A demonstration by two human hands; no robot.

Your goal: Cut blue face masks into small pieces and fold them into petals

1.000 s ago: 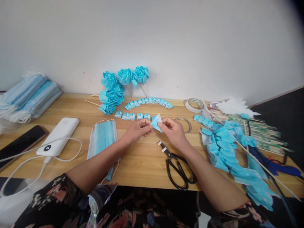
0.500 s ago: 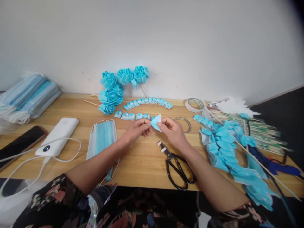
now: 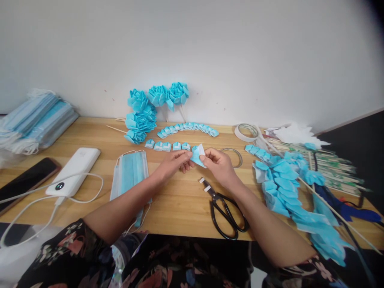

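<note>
Between both hands is a small folded piece of blue mask fabric [image 3: 198,155], white along its right edge. My left hand [image 3: 177,161] pinches its left side, and my right hand [image 3: 218,163] pinches its right side, thumb on top. Just beyond lies a short row of folded blue petals [image 3: 163,146]; a longer curved row of petals [image 3: 189,127] is behind it. Black-handled scissors [image 3: 223,210] with white tape bits on the blades lie below my right hand. A flat blue face mask [image 3: 130,174] is partly covered by my left forearm.
Blue fabric flowers [image 3: 139,114] on sticks are at the back. Tape rolls [image 3: 246,133], a heap of blue fabric pieces [image 3: 279,184] and packaged sticks [image 3: 339,170] lie right. On the left are stacked masks [image 3: 39,120], a white power bank [image 3: 73,172] with cable and a phone [image 3: 28,184].
The fabric piece, pointed toward my left fingers before, now looks wider and squarer between the hands. My fingers have shifted slightly on it; both hands still hold it in about the same place.
</note>
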